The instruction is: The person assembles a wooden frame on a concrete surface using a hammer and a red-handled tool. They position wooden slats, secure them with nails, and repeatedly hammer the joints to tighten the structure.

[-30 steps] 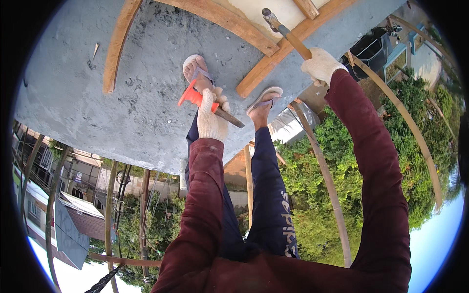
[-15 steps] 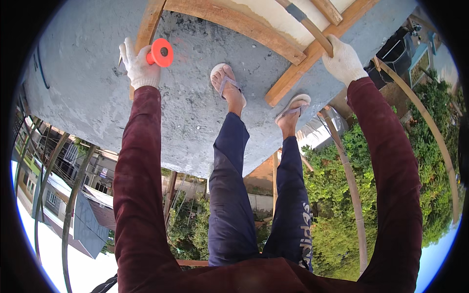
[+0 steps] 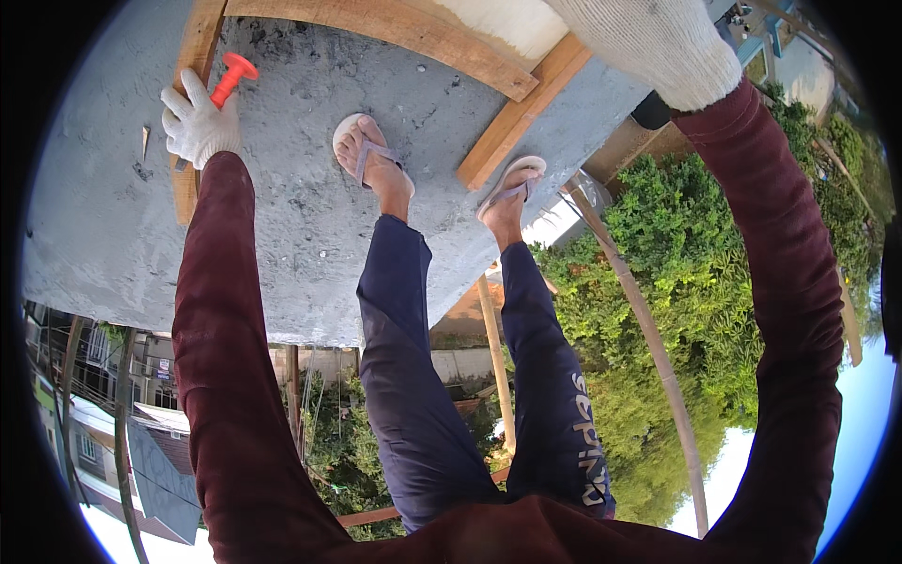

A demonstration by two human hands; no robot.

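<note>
My left hand (image 3: 202, 122), in a white knit glove, is closed around a chisel (image 3: 228, 83) with a red grip and a round red guard. Some of its fingers stretch out over a wooden board (image 3: 195, 47) at the upper left. A dark metal end of the chisel appears below the hand, by the board's edge. My right hand (image 3: 658, 47), gloved the same way, is raised large and close at the upper right. Its fingers run past the top edge, so whatever it holds is hidden.
My sandalled feet stand on a grey concrete slab (image 3: 291, 188). A curved board (image 3: 395, 23) and a right-hand board (image 3: 526, 113) frame a pale panel (image 3: 503, 28). A small pointed sliver (image 3: 146, 141) lies left of my hand. Beyond the slab's edge are poles (image 3: 648, 338) and greenery far below.
My right hand, which gripped a wooden tool handle, has swung up toward the camera; the handle is out of view. The view has shifted, and the chisel's guard appears more side-on.
</note>
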